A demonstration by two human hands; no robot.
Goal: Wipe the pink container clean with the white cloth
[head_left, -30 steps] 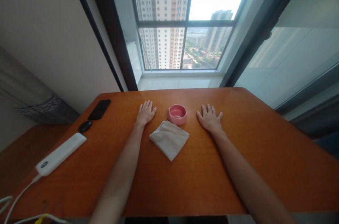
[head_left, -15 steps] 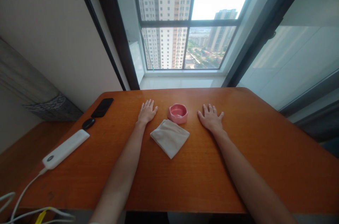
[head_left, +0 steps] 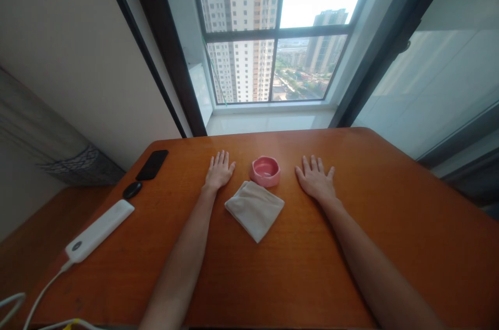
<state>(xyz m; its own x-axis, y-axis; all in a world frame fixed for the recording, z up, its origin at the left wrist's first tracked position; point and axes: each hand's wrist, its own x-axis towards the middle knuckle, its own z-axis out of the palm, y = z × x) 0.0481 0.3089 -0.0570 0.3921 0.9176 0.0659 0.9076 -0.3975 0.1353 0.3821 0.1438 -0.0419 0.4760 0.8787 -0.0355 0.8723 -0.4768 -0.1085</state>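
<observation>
Head view, the only one: both hands palm down on the brown table (head_left: 296, 267), fingers extended and loosely fanned, nothing gripped by either. Pink bowl (head_left: 265, 179) sits upright in the gap between, to the right of the left hand (head_left: 219, 171) and to the left of the right hand (head_left: 316, 179), apart from both, about level with the fingers. Neither hand clearly nearer the bowl; many-sided and roundish, so no plain long axis. Pale folded cloth (head_left: 255, 210) lies flat on the wearer's side of the bowl, nearer than the fingertips; left hand is closer to it. Roughly a diamond, one corner aimed back at the wearer, no marked long axis. Cannot tell whether its far edge touches the bowl.
</observation>
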